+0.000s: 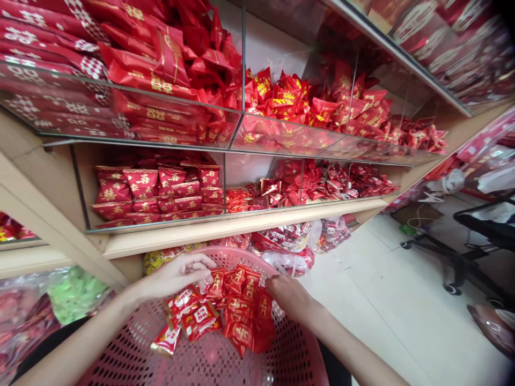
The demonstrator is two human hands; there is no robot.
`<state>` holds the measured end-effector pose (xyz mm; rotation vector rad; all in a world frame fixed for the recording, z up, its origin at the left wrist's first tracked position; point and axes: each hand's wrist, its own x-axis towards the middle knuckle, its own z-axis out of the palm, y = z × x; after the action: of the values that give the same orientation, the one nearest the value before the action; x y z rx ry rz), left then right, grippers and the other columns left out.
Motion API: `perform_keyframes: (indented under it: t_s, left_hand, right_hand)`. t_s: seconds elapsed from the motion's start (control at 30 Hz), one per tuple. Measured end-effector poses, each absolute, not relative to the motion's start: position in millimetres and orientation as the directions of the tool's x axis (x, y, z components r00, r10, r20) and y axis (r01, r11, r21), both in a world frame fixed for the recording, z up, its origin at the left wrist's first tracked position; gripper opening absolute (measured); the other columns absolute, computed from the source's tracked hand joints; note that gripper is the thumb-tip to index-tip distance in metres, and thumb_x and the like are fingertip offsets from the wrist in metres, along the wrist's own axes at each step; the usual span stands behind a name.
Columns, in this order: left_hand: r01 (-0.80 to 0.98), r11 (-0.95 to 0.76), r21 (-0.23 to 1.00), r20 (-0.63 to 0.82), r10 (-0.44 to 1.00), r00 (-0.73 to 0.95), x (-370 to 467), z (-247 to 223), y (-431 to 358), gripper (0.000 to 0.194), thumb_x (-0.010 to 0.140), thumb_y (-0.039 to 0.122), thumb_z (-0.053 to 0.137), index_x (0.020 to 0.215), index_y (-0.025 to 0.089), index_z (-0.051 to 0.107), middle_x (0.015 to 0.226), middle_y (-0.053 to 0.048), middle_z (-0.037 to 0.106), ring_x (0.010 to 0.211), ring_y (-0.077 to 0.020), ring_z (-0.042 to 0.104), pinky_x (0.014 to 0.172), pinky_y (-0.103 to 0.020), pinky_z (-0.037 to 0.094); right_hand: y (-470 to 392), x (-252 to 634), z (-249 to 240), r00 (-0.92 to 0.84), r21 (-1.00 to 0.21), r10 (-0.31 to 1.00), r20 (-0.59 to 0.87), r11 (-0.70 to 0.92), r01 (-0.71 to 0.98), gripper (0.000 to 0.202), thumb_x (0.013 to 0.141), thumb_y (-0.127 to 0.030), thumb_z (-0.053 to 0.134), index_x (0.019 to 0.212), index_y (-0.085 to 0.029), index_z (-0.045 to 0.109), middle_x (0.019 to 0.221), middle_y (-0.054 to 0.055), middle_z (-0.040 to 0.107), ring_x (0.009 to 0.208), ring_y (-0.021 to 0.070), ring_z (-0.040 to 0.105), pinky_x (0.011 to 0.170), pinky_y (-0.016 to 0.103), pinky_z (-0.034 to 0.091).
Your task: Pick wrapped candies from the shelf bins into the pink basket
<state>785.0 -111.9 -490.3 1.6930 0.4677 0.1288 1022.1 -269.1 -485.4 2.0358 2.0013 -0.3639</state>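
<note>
A pink perforated basket (145, 348) stands low in front of me, with small red packets (201, 316) lying loose at its left middle. My left hand (187, 274) is over the basket's far left part, its curled fingers touching the upper packets; whether they grip one is too small to tell. At the basket's right rim, my right hand (287, 292) is closed on the top of a clear bag of red packets (247, 316) with gold lettering, which hangs or rests inside the basket.
Glass-fronted shelves of red packets (148, 185) rise beyond the basket. Plastic bags (285, 241) lie under the lowest shelf (241, 224). A green bag (76, 295) is at left. A black wheeled chair (446, 262) stands on the tiled floor (374, 289) at right.
</note>
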Motion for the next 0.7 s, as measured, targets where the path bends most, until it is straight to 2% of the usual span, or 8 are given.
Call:
perform_keyframes:
  t_s: [0.2,0.37,0.47,0.53,0.63,0.7]
  left_hand:
    - [0.223,-0.118,0.968,-0.163,0.383,0.909,784.1,-491.1,-111.7,0.030,0.082,0.041,0.050,0.100,0.018,0.052,0.085,-0.003,0.066,0.073,-0.0130,0.061,0.071,-0.028,0.045]
    - [0.215,-0.094,0.972,-0.164,0.381,0.910,785.8,-486.8,-115.0,0.031,0.080,0.043,0.051,0.098,0.018,0.052,0.084,-0.003,0.067,0.072,-0.0136,0.061,0.069,-0.028,0.046]
    - [0.214,-0.098,0.972,-0.161,0.383,0.910,784.6,-486.4,-115.9,0.031,0.080,0.045,0.050,0.096,0.018,0.053,0.084,-0.003,0.067,0.071,-0.0132,0.062,0.068,-0.027,0.046]
    - [0.216,-0.109,0.970,-0.158,0.388,0.908,783.6,-488.5,-115.2,0.031,0.081,0.046,0.049,0.095,0.018,0.053,0.083,-0.003,0.067,0.071,-0.0127,0.061,0.067,-0.026,0.046]
    - [0.212,-0.112,0.971,-0.154,0.384,0.910,782.8,-494.1,-113.2,0.032,0.081,0.046,0.049,0.095,0.018,0.054,0.083,-0.003,0.067,0.070,-0.0125,0.061,0.065,-0.025,0.046]
    - [0.211,-0.123,0.970,-0.150,0.383,0.911,782.5,-498.0,-111.8,0.031,0.081,0.045,0.049,0.095,0.018,0.055,0.082,-0.003,0.067,0.069,-0.0126,0.061,0.064,-0.025,0.045]
  right_hand:
    - [-270.8,1002.0,-496.5,0.155,0.188,0.936,-0.315,-0.099,0.977,0.032,0.076,0.004,0.040,0.087,-0.013,0.065,0.093,0.015,0.062,0.075,0.0237,0.066,0.056,0.027,0.047]
    - [-265.1,1004.3,-495.4,0.185,0.216,0.951,-0.246,-0.133,0.967,0.028,0.078,0.002,0.042,0.089,-0.013,0.063,0.088,0.015,0.064,0.075,0.0248,0.065,0.054,0.028,0.045]
    - [-249.0,1015.8,-462.3,0.190,0.160,0.976,-0.107,-0.171,0.972,0.016,0.085,-0.018,0.046,0.083,-0.015,0.062,0.077,0.011,0.065,0.072,0.0227,0.064,0.055,0.026,0.040]
    - [-232.1,1022.2,-428.0,0.187,0.077,0.982,0.010,-0.187,0.979,0.028,0.087,-0.034,0.044,0.075,-0.017,0.061,0.070,0.008,0.064,0.070,0.0203,0.062,0.055,0.025,0.036]
    - [-198.1,1023.9,-379.1,0.183,-0.045,0.965,0.185,-0.178,0.983,0.038,0.088,-0.042,0.038,0.068,-0.017,0.059,0.063,0.005,0.061,0.063,0.0158,0.058,0.054,0.024,0.032]
    - [-170.2,1020.8,-360.6,0.209,-0.108,0.935,0.287,-0.185,0.977,0.034,0.087,-0.041,0.039,0.072,-0.018,0.059,0.067,0.005,0.062,0.066,0.0154,0.058,0.058,0.024,0.033]
